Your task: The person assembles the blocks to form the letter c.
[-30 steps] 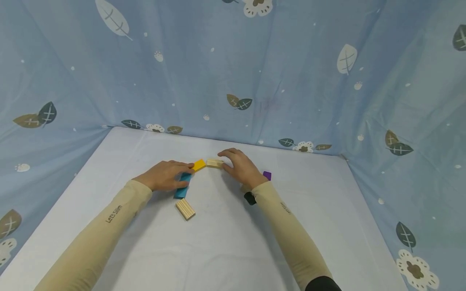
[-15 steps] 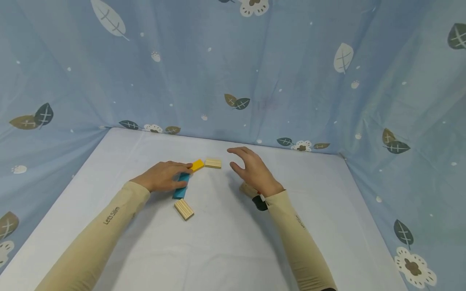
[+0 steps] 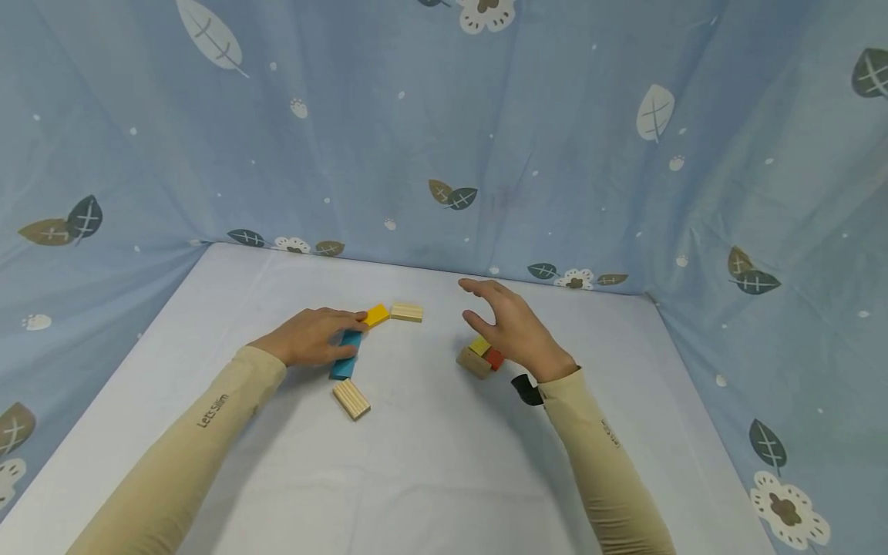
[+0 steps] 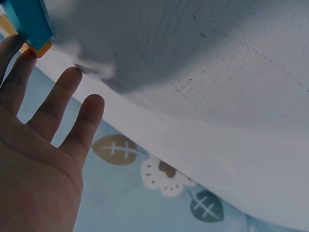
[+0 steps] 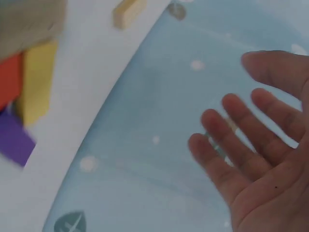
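My left hand [image 3: 309, 338] rests by a bent line of wooden blocks. Its fingertips touch the orange block [image 3: 378, 315], and its thumb lies on the blue block [image 3: 344, 358]; in the left wrist view its fingers are spread and nearly straight. A plain wood block [image 3: 406, 311] sits at the orange block's far end, and another plain block [image 3: 351, 399] lies near the blue one's front end. My right hand [image 3: 519, 327] hovers with nothing in it, thumb and fingers apart. Close to it are a tan block [image 3: 474, 362], a yellow block [image 3: 479, 345] and a red block [image 3: 494, 358].
A purple block [image 5: 15, 139] shows beside the red and yellow ones in the right wrist view; my right hand hides it in the head view. The white-covered table [image 3: 430, 478] meets a blue patterned curtain [image 3: 347, 139] at its back and sides.
My right hand has moved right, away from the plain block at the line's far end, uncovering the yellow and red blocks. The left hand has stayed in place.
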Demonstrator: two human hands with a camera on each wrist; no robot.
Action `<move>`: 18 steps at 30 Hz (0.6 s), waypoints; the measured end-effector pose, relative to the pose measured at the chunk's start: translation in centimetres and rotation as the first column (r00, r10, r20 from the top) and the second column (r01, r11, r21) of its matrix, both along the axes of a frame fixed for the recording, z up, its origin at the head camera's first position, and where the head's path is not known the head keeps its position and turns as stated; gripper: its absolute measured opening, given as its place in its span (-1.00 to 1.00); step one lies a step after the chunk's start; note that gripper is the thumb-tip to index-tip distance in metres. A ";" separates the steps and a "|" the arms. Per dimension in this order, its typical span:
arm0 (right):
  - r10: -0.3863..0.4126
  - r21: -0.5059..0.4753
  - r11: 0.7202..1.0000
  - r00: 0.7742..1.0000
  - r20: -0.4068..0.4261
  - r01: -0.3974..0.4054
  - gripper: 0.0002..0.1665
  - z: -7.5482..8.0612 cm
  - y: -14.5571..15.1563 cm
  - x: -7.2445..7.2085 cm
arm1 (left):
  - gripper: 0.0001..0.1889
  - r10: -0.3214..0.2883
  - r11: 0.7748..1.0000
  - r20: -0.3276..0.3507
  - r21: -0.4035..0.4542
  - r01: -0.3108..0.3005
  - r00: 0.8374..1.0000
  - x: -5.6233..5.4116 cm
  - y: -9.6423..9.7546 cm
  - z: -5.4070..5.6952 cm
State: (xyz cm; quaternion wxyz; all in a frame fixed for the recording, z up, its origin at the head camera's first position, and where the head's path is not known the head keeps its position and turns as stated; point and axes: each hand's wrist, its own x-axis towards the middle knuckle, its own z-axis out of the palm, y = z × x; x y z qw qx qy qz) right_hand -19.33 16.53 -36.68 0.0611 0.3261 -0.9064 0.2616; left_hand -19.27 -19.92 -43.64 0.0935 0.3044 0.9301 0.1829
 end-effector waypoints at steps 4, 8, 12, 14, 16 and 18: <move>-0.036 -0.003 0.999 0.999 0.001 0.036 -0.37 -0.1 1.9 -0.4 | -0.48 -0.006 1.000 0.001 0.001 0.006 1.000 0.0 0.0 -0.1; -0.099 -0.013 0.995 0.995 0.027 0.099 -0.39 -0.7 3.3 -0.5 | -0.48 -0.011 1.000 -0.005 -0.002 0.011 1.000 -0.1 0.0 0.0; -0.141 -0.026 0.989 0.988 0.061 0.143 -0.40 -1.8 4.2 -0.3 | -0.49 -0.011 1.000 -0.007 0.001 0.011 1.000 0.0 0.0 0.3; -0.146 -0.026 0.989 0.986 0.079 0.148 -0.40 -2.5 4.5 0.0 | -0.50 -0.011 1.000 -0.006 -0.001 0.011 1.000 0.1 0.0 0.3; -0.143 -0.023 0.989 0.985 0.094 0.145 -0.40 -3.1 4.6 0.4 | -0.50 -0.007 1.000 -0.002 -0.002 0.007 1.000 0.1 0.0 0.4; -0.139 -0.029 0.989 0.985 0.104 0.143 -0.41 -3.5 4.7 0.9 | -0.50 -0.008 1.000 -0.005 -0.001 0.008 1.000 0.1 0.0 0.3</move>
